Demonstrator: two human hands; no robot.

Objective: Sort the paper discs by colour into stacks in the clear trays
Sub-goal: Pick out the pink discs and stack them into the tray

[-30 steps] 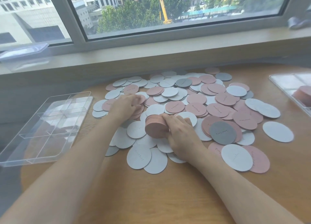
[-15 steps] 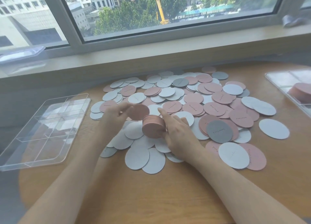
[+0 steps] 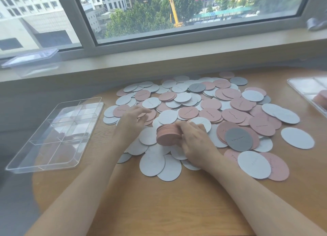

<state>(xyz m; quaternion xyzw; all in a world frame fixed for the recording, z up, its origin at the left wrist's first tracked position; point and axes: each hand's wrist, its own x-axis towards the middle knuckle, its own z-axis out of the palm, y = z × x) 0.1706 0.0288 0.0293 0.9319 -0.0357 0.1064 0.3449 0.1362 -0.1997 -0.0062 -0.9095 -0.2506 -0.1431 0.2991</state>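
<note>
A heap of pink, white and grey paper discs (image 3: 210, 114) covers the middle of the wooden table. My right hand (image 3: 194, 141) grips a thick stack of pink discs (image 3: 168, 135), held on edge over some white discs. My left hand (image 3: 131, 122) reaches left of the stack, its blurred fingertips lying on loose pink discs (image 3: 150, 114); whether it has pinched one is unclear. A clear divided tray (image 3: 53, 134) lies empty at the left. A second clear tray (image 3: 304, 87) at the right edge holds a pink stack (image 3: 321, 99).
A window sill (image 3: 159, 62) runs along the back of the table, with a clear lid or box (image 3: 31, 58) on its left end. Bare wood (image 3: 159, 200) shows in front between my forearms. One grey disc (image 3: 238, 139) lies on top, right of my right hand.
Half a second ago my left hand brought a pink disc to the stack. It has since gone back left onto the loose pink discs. The right hand still holds the stack.
</note>
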